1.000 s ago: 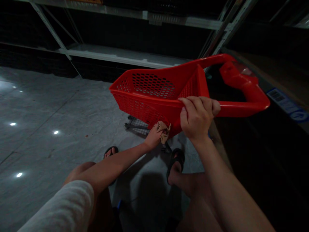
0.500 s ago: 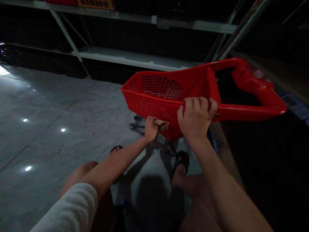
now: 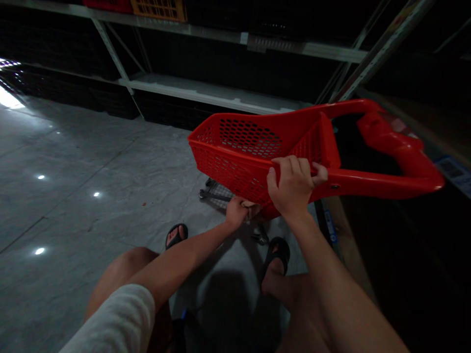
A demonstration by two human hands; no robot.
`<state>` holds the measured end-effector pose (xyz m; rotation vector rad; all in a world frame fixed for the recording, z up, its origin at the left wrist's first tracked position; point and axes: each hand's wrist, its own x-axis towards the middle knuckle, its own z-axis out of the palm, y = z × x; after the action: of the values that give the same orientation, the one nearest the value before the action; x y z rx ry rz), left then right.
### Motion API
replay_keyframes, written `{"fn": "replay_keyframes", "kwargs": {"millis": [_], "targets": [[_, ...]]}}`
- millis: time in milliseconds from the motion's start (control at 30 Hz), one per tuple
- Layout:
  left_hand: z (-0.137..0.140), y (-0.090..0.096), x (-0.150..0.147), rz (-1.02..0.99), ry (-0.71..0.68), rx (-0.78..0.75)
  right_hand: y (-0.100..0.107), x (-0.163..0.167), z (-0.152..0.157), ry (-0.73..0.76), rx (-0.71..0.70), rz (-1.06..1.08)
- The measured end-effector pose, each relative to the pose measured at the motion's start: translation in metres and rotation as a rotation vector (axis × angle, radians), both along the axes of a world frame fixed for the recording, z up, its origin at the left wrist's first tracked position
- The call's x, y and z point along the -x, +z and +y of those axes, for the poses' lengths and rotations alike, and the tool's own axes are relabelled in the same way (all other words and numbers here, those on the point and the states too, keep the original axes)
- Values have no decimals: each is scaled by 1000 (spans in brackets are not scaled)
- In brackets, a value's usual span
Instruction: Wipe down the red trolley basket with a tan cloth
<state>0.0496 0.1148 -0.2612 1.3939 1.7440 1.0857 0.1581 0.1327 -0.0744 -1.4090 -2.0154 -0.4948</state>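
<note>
A red plastic shopping cart (image 3: 231, 163) with perforated sides stands in front of me, its handle (image 3: 412, 147) to the right. My left hand (image 3: 236, 212) is closed on a crumpled beige cloth (image 3: 253, 209) and presses it against the lower near side of the basket. Higher up, my right hand (image 3: 293, 184) grips the near top rim, fingers curled over the edge. Below the basket, a dark caster wheel (image 3: 202, 194) and part of the grey lower frame show. Inside, the basket looks bare where I can see it.
White metal shelving (image 3: 206, 93) runs behind the cart, with an orange crate (image 3: 159, 9) on its upper level. To the right lies a dark low shelf with a blue-edged label (image 3: 330, 226). My sandalled feet (image 3: 276, 252) rest on the grey floor (image 3: 91, 220) close to the cart.
My left hand has moved slightly right and down along the basket side with the cloth. My right hand has shifted a little left on the rim. The view has tilted slightly.
</note>
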Motion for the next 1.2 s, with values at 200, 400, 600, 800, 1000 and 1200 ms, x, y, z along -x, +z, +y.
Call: {"fn": "replay_keyframes", "kwargs": {"millis": [200,400,600,800,1000,1200], "targets": [[7,120,59,193,-251,-737,-2,-28,0,19,-33,94],[-7,168,65,541,-420,-842,2,-56,-2,82,-11,77],[-11,161,33,1008,-430,-660,-6,-43,-16,175,64,11],[-14,176,55,1099,-419,-501,-15,-54,-4,232,100,-94],[-21,164,141,1084,-405,-458,-14,-72,32,179,78,-196],[-24,155,183,1059,-359,-540,-23,-58,54,116,83,-40]]}}
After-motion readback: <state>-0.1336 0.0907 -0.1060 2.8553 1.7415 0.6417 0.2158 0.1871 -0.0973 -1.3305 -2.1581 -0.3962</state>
